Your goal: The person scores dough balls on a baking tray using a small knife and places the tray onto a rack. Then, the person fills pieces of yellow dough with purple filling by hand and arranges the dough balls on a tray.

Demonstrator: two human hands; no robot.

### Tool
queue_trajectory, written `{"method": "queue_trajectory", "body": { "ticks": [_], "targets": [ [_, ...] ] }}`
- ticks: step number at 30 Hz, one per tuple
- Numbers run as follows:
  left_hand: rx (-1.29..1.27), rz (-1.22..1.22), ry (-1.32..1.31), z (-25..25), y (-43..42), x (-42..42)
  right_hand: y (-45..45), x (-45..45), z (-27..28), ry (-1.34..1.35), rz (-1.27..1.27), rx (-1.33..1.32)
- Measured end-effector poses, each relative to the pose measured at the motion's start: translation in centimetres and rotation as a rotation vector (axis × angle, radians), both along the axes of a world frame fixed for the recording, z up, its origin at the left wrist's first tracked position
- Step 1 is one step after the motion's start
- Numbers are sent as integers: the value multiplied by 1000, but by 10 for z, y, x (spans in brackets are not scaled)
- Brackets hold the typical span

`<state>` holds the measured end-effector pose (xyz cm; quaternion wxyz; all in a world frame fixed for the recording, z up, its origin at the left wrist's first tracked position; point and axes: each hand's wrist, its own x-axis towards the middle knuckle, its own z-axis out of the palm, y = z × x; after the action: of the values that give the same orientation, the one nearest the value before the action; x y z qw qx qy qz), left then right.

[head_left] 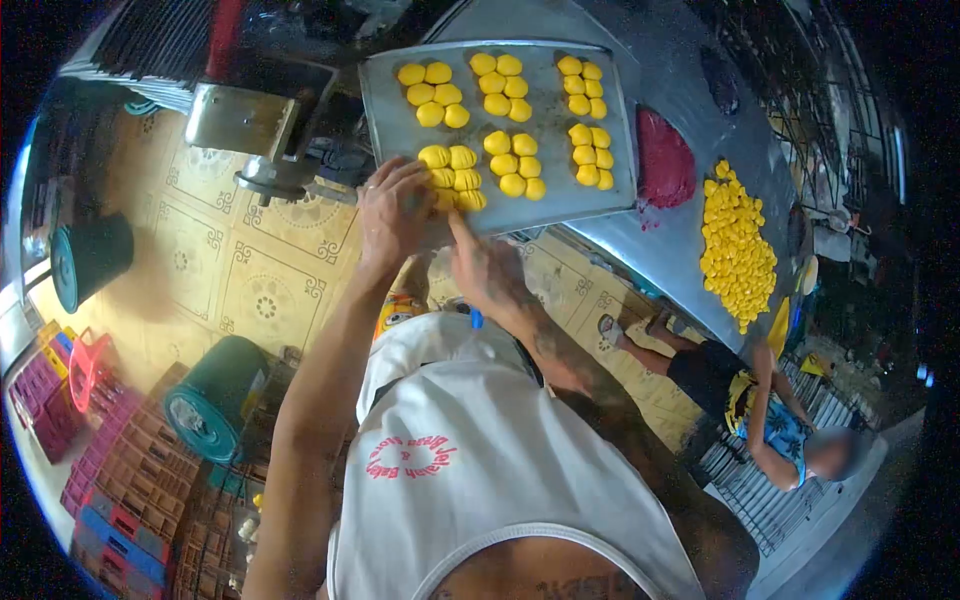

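A metal tray (560,215) carries several clusters of smooth yellow dough balls (515,165). At its near left corner, one cluster of dough balls (463,180) has dark lines scored across the tops. My left hand (392,210) reaches over this cluster's left side with fingers bent and close together; whatever they may hold is hidden. Just right of it, my right hand (487,272) is at the tray's near edge. Its index finger points out to the lowest scored ball, and the other fingers are partly hidden and blurred.
On the metal table (620,235) right of the tray lie a dark red mass (664,160) and a heap of yellow dough pieces (738,250). A person (760,400) stands at the right. A metal machine (240,120), green bins (215,400) and stacked crates (150,465) are at left.
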<state>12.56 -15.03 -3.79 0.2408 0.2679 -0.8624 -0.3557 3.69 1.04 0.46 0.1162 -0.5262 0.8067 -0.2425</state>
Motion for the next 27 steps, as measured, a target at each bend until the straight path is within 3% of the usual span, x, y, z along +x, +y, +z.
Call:
{"method": "queue_trajectory", "body": {
  "ticks": [2, 5, 9, 12, 16, 20, 22, 26, 27],
  "targets": [
    [-15, -4, 31, -4, -5, -1, 0, 2, 22, -148, -50, 161],
    [47, -34, 98, -3, -6, -2, -50, -16, 31, -139, -92, 274],
    [-3, -22, 58, 3, -1, 2, -56, -15, -27, -69, -94, 39],
    [-7, -6, 23, -3, -4, -2, -16, -6, 10, -170, -16, 245],
    [87, -15, -53, -8, -8, -2, -11, -43, 42, -425, -93, 152],
    [61, 92, -142, 22, -22, -34, -48, -100, 32, -296, -82, 178],
    [-131, 119, -40, 31, -45, -69, -83, -120, 20, -254, -75, 215],
    [-105, -73, -103, -1, -81, -101, -149, -153, -24, -67, -8, -14],
    [-75, -26, -210, 7, -80, -100, -154, -157, -32, -44, 38, -109]
  ]
}}
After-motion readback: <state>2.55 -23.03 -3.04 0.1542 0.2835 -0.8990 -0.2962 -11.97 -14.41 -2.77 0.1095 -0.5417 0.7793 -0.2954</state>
